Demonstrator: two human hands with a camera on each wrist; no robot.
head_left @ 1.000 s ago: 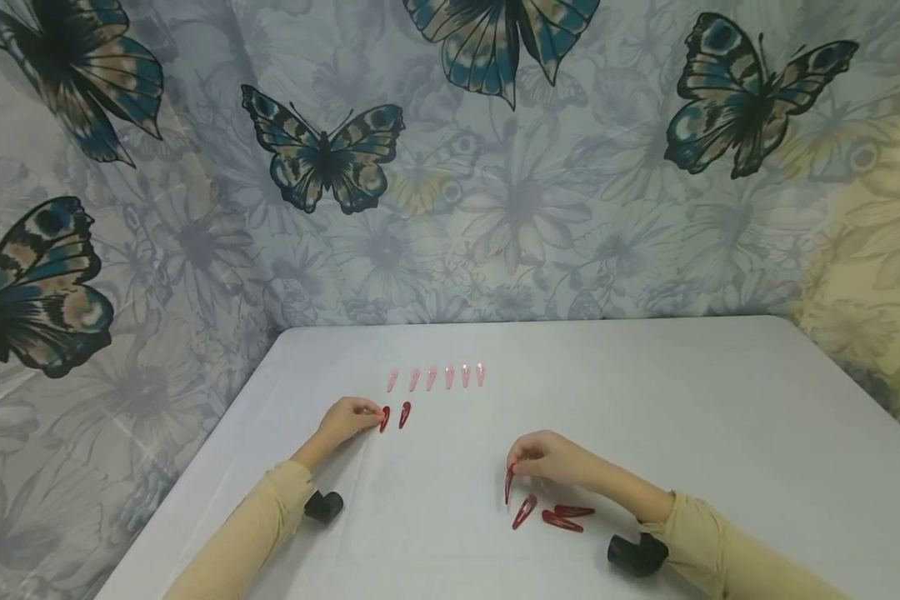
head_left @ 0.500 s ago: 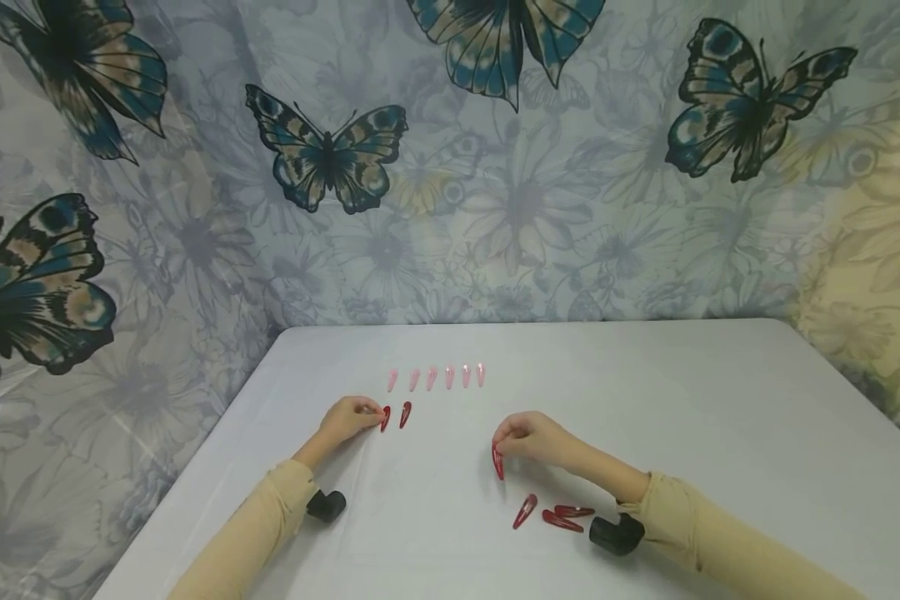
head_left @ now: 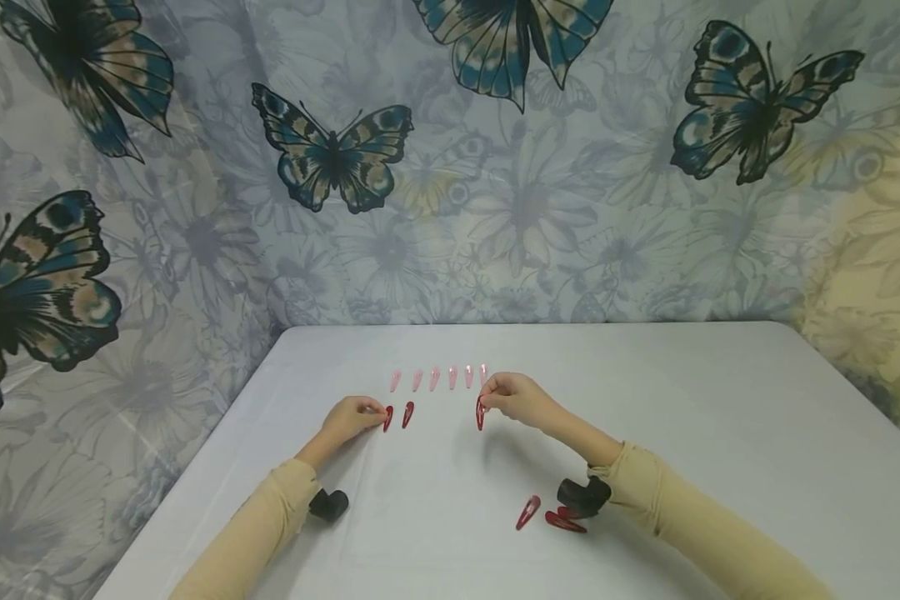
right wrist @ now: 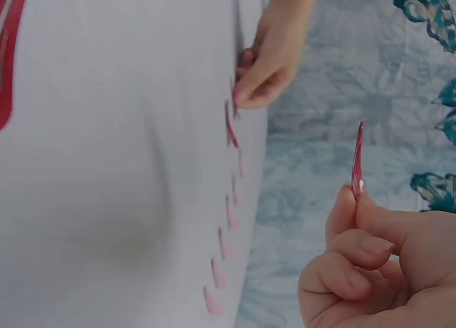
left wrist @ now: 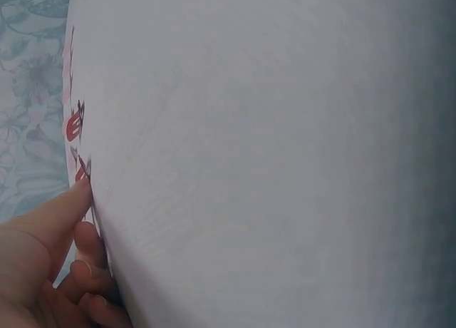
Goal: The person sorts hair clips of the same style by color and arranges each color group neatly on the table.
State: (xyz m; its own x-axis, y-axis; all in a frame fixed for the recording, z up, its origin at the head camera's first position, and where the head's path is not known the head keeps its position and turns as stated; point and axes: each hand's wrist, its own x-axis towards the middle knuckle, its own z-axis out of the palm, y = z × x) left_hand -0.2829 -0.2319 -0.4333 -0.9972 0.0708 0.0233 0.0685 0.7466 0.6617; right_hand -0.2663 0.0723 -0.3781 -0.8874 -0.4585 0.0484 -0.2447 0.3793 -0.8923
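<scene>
My right hand (head_left: 517, 398) pinches a red snap hair clip (head_left: 480, 414) by one end, raised over the table just in front of the pink row's right end. In the right wrist view, that clip (right wrist: 358, 160) points up from thumb and finger. At the left, my left hand (head_left: 351, 419) holds the edge of another red hair clip (head_left: 387, 418) lying on the table between its fingertips. Beside it lies a second red clip (head_left: 408, 414). Several pink hair clips (head_left: 452, 377) form a row behind these. Nearer the front lie a loose red clip (head_left: 528, 512) and overlapping red clips (head_left: 565, 522).
A white-covered table (head_left: 682, 417) spans the view, its back edge against a butterfly-patterned cloth (head_left: 525, 208). Black devices hang at the left wrist (head_left: 328, 505) and the right wrist (head_left: 583, 497); the right one partly covers the overlapping clips.
My right hand has carried its red clip from beside the loose clips away from me and slightly left, toward the pink row. The left hand stays at its clip.
</scene>
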